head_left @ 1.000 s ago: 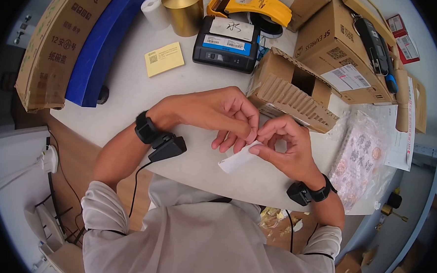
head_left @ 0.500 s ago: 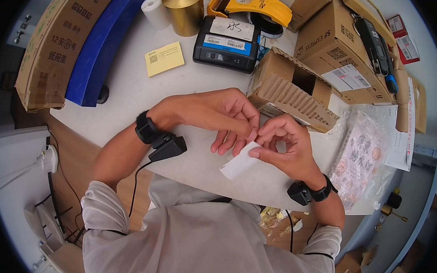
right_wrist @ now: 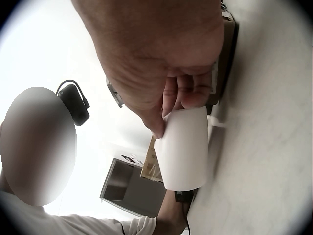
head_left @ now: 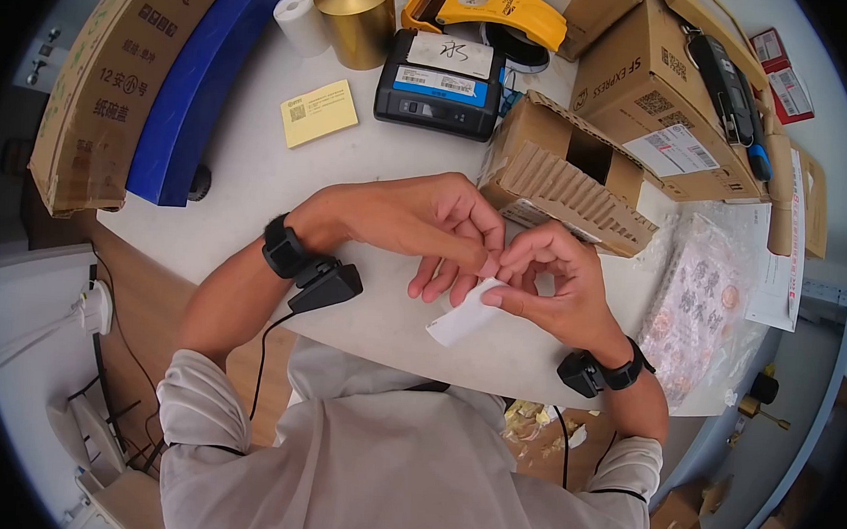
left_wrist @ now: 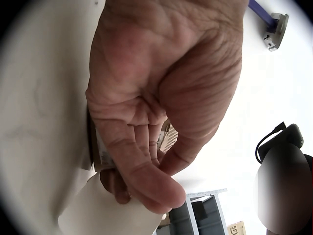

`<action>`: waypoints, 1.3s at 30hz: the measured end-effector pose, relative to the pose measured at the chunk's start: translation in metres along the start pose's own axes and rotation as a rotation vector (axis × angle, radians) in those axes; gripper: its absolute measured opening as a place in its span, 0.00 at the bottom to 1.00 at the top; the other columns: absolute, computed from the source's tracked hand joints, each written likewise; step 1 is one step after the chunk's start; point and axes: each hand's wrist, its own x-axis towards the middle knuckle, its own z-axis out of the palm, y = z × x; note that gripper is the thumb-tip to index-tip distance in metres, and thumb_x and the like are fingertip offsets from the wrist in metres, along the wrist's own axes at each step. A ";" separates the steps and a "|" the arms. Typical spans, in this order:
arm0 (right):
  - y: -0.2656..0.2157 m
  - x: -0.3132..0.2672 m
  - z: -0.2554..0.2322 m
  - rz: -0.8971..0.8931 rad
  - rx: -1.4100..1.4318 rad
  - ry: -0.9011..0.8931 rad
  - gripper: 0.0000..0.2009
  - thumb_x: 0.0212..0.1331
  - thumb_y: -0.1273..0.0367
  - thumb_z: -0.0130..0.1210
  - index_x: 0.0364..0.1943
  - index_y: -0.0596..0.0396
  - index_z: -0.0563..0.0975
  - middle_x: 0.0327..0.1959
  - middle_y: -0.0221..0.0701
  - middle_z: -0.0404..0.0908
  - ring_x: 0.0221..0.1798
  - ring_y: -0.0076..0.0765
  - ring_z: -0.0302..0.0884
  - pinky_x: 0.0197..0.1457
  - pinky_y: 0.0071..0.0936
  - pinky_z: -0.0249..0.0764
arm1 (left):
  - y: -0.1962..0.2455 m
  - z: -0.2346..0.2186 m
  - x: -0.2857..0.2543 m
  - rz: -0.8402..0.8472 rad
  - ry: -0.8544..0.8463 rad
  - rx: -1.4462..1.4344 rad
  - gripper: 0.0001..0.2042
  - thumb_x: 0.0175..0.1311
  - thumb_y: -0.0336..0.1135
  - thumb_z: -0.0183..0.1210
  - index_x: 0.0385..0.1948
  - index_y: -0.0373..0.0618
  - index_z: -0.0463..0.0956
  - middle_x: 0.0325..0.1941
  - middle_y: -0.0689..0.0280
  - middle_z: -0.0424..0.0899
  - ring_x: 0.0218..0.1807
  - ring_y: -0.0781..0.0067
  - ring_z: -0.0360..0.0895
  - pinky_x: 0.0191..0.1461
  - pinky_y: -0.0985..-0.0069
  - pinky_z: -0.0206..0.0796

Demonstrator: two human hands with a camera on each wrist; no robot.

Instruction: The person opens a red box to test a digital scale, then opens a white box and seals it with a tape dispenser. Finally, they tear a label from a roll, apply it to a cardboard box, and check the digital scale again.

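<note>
Left hand (head_left: 435,222), fingers bent, has thumb and forefinger close together beside a curved white paper slip (head_left: 461,316); whether they grip it is unclear. The slip hangs above the pale worktop (head_left: 391,332), its upper edge pinched by the right hand (head_left: 561,283).

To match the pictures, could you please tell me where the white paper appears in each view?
Head: the white paper is slightly right of and below centre.
Left wrist: at the bottom, left of centre.
Right wrist: a little right of and below centre.
Shared landmark: the pale tabletop, central in head, at left in left wrist, at right in right wrist.
</note>
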 end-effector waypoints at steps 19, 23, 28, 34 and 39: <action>0.001 0.002 0.003 -0.271 -0.260 0.108 0.12 0.54 0.74 0.74 0.41 0.54 0.82 0.34 0.28 0.85 0.32 0.21 0.82 0.32 0.21 0.78 | 0.000 0.003 0.001 -0.005 0.008 -0.065 0.07 0.68 0.30 0.55 0.37 0.36 0.78 0.25 0.60 0.85 0.22 0.75 0.83 0.24 0.81 0.76; 0.001 0.001 0.007 -0.356 -0.325 0.181 0.14 0.51 0.76 0.74 0.41 0.53 0.83 0.35 0.29 0.85 0.34 0.26 0.82 0.31 0.21 0.77 | 0.000 0.002 0.000 0.009 0.001 -0.055 0.07 0.67 0.31 0.55 0.37 0.36 0.79 0.24 0.63 0.84 0.22 0.77 0.82 0.24 0.81 0.74; -0.003 0.004 0.007 -0.542 -0.472 0.228 0.17 0.47 0.78 0.75 0.43 0.52 0.85 0.38 0.29 0.84 0.35 0.29 0.81 0.31 0.22 0.75 | -0.002 0.003 0.001 -0.015 -0.010 -0.080 0.07 0.67 0.31 0.54 0.37 0.36 0.78 0.24 0.63 0.84 0.20 0.78 0.80 0.23 0.82 0.73; -0.002 0.003 0.006 -0.613 -0.578 0.214 0.18 0.43 0.79 0.76 0.41 0.50 0.88 0.37 0.27 0.80 0.33 0.29 0.78 0.32 0.26 0.74 | -0.003 0.004 0.004 -0.010 -0.018 -0.100 0.05 0.67 0.28 0.53 0.36 0.36 0.76 0.22 0.61 0.84 0.20 0.77 0.81 0.21 0.82 0.73; -0.002 0.003 0.006 -0.630 -0.591 0.249 0.17 0.42 0.79 0.76 0.40 0.51 0.87 0.36 0.27 0.81 0.32 0.29 0.78 0.32 0.25 0.74 | -0.005 0.003 0.004 0.002 -0.027 -0.093 0.05 0.70 0.30 0.54 0.37 0.38 0.76 0.22 0.61 0.84 0.19 0.77 0.81 0.21 0.82 0.73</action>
